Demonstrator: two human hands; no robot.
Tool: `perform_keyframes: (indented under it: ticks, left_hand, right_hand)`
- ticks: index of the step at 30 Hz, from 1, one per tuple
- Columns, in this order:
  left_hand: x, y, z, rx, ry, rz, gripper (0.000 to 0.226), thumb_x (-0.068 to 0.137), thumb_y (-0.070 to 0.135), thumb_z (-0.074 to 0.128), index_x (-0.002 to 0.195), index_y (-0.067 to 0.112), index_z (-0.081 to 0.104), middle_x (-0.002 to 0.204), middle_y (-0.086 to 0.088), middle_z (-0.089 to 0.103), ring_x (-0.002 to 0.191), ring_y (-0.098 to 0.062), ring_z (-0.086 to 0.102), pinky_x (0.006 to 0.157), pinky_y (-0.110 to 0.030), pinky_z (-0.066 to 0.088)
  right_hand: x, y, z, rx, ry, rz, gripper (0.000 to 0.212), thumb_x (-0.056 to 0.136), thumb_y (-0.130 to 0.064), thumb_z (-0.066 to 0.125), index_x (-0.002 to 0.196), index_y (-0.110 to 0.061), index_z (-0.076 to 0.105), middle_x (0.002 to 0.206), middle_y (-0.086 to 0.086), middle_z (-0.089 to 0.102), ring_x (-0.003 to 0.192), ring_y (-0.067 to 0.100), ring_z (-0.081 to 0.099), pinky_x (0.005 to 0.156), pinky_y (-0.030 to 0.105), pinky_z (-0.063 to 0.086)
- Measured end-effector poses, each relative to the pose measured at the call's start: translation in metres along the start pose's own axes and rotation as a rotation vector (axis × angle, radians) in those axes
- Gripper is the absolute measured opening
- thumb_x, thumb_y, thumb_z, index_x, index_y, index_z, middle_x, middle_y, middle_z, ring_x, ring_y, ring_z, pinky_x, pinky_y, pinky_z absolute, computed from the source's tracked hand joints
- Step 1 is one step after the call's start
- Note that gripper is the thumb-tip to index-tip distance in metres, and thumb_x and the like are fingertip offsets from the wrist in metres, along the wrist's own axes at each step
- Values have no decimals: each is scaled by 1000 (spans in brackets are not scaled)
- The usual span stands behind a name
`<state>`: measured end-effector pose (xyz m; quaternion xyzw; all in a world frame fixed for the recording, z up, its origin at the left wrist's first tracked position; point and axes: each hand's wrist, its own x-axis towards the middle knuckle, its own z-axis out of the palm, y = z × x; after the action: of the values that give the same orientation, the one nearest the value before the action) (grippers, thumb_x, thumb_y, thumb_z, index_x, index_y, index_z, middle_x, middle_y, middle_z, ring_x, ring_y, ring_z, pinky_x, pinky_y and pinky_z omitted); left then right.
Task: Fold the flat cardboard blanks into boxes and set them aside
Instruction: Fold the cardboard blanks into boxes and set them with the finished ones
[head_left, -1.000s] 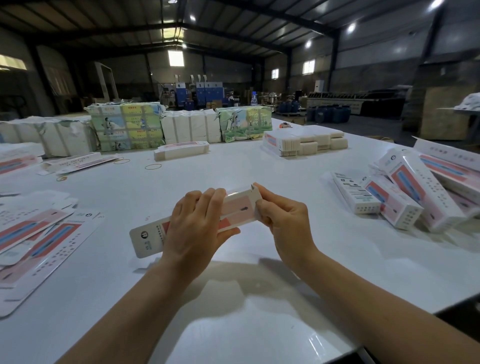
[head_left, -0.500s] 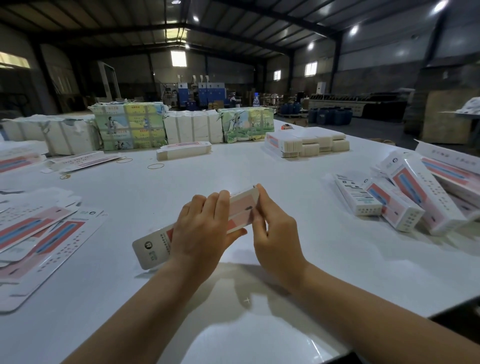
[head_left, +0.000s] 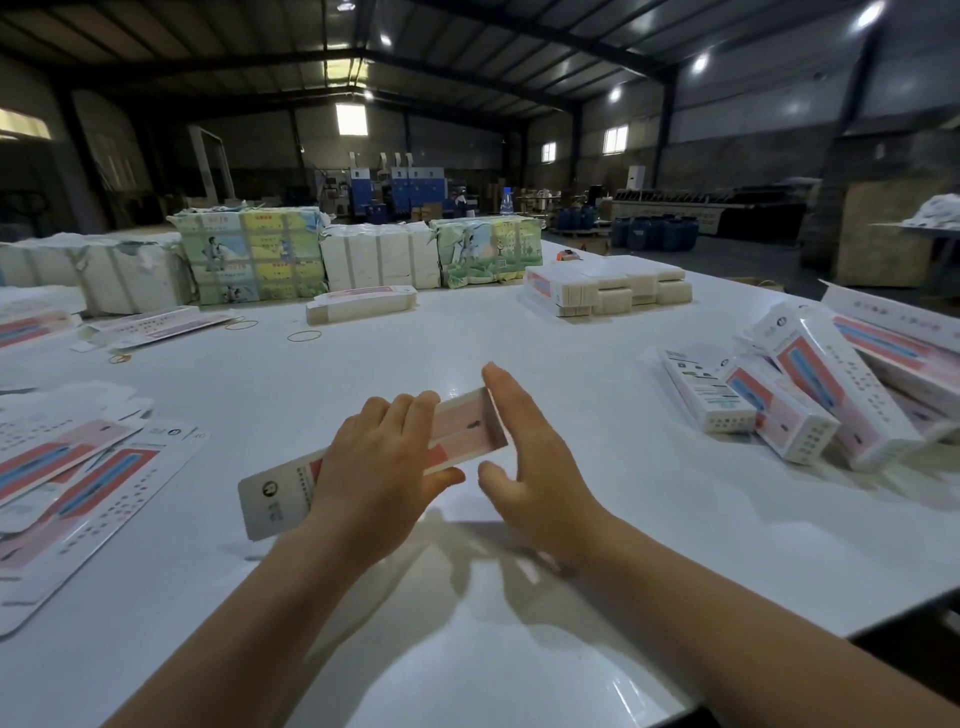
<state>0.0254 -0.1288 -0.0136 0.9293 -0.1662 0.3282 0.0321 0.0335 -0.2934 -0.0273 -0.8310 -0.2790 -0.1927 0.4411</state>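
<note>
A long white and pink box (head_left: 462, 428) is held just above the white table (head_left: 571, 519), slanting from lower left to upper right. My left hand (head_left: 384, 467) is wrapped around its middle, fingers over the top and thumb beneath. My right hand (head_left: 524, 457) is flat against the box's right end, fingers spread and straight, holding nothing. Flat printed blanks (head_left: 78, 478) lie spread at the left edge. Several folded boxes (head_left: 800, 400) are piled at the right.
Wrapped bundles (head_left: 249, 260) and white stacks (head_left: 379, 257) line the table's far side. A low stack of blanks (head_left: 608, 288) and a smaller one (head_left: 361, 304) sit mid-table. Rubber bands (head_left: 304, 336) lie near them. The table's front right edge (head_left: 779, 654) is close to my right arm.
My right hand has let go of the box's end flap and opened flat against that end. My left hand keeps its grip; the box has hardly moved.
</note>
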Motion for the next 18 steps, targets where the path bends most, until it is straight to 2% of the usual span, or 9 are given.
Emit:
perform_keyframes:
  ticks: [2,4,6,8,10,12,15,18]
  left_hand:
    - [0,-2,-1,12,-37,68,66,67,43,80,116,4,58,97,-11,64,81,-32,57,67,-42,46]
    - [-2,-3,-1,-6,-90,108,65,65,44,81,112,4,60,92,-8,63,79,-30,58,66,-41,46]
    - [-5,-6,1,-23,-120,117,64,65,45,81,111,5,61,91,-6,63,80,-29,58,68,-40,47]
    - [-8,-10,6,-27,-91,124,66,65,48,80,110,4,62,95,-8,65,84,-32,61,73,-42,48]
    - [-10,-16,11,7,-23,128,75,72,59,61,119,1,59,113,-14,62,99,-37,59,86,-50,46]
    - [-5,-19,17,39,84,136,81,81,64,40,130,0,49,129,-20,52,111,-41,50,94,-55,39]
    - [-2,-31,32,-45,158,70,78,87,67,29,139,10,40,137,-17,43,117,-42,43,100,-55,31]
    - [1,-36,52,-158,167,53,72,86,68,33,131,14,48,132,-14,48,114,-44,45,100,-63,34]
  right_hand:
    - [0,3,1,-187,-56,-146,85,79,-7,63,148,-23,15,156,-3,19,144,13,13,114,15,13]
    - [0,7,4,-361,-81,-269,82,76,-8,67,147,-10,28,151,9,33,139,26,25,116,35,26]
    - [0,10,8,-479,-102,-310,74,76,-9,69,143,-2,37,141,13,47,128,32,39,106,46,38]
    - [1,13,9,-561,-129,-316,73,79,-17,69,144,-4,37,138,10,50,123,31,43,99,45,39]
    - [4,13,8,-613,-107,-300,75,79,-20,68,145,-10,35,133,8,52,119,30,44,94,44,39]
    - [14,11,-8,-636,-30,-236,70,83,-24,66,145,-13,35,129,9,53,114,31,45,89,45,41]
    - [37,11,-56,-652,165,-176,57,87,-29,61,139,-17,42,117,13,58,102,31,49,81,43,43]
    - [52,32,-136,-766,383,-75,49,88,-29,57,136,-20,49,113,12,56,99,29,49,81,40,41]
